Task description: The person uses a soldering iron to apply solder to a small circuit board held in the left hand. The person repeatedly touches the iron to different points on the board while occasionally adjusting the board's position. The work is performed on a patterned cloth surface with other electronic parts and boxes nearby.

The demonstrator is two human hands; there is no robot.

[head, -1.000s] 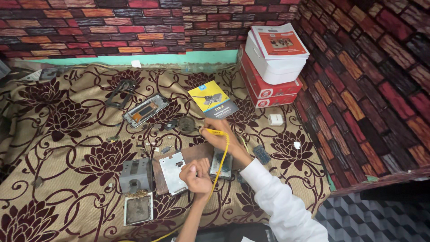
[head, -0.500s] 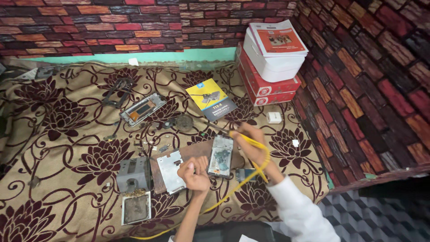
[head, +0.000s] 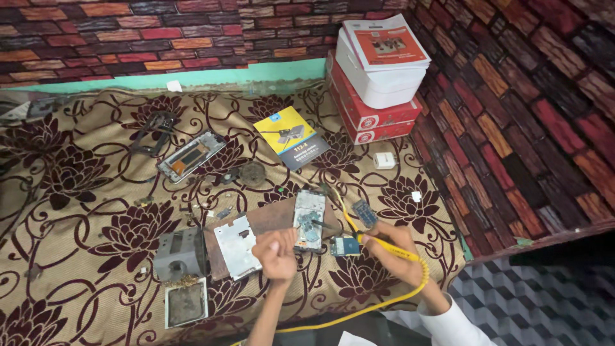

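My right hand (head: 396, 251) grips a yellow soldering iron (head: 359, 234) whose tip rests on an opened phone board (head: 309, 216) lying on a brown work mat (head: 274, 218). A yellow cord (head: 384, 300) curls from the iron back under my wrist. My left hand (head: 277, 252) is closed just left of the board, pinching something thin toward it; what it holds is too small to tell. A silver phone back plate (head: 237, 246) lies beside my left hand.
A small blue circuit board (head: 346, 246) and another (head: 365, 213) lie by the iron. A grey metal stand (head: 180, 254), a tray (head: 186, 302), a phone frame (head: 191, 155), a yellow-blue booklet (head: 291, 136) and stacked red and white boxes (head: 378, 83) sit on the floral cloth.
My right hand swung the soldering iron from the far side of the board round to the right and lowered its tip onto the board. My left hand stayed beside the board.
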